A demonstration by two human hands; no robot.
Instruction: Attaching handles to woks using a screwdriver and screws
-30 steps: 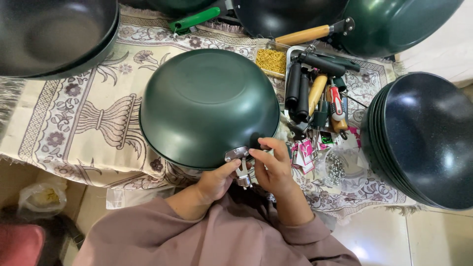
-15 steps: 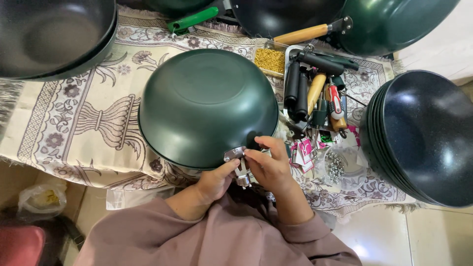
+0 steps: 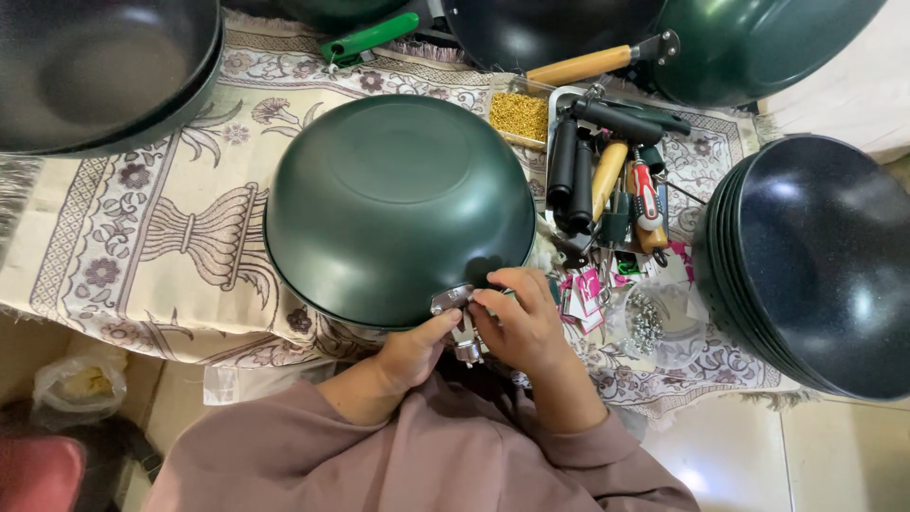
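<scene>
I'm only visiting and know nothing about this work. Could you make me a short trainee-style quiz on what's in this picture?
1. True or false: the large dark green pan in the middle lies upside down on the patterned cloth.
2. Which part of that pan do the left hand and right hand meet at? A) its far rim B) the shiny metal handle bracket at its near edge C) its flat base
3. Fill in: the stack of dark speckled pans sits at the ____ side of the picture.

Key: 1 true; 2 B; 3 right
</scene>
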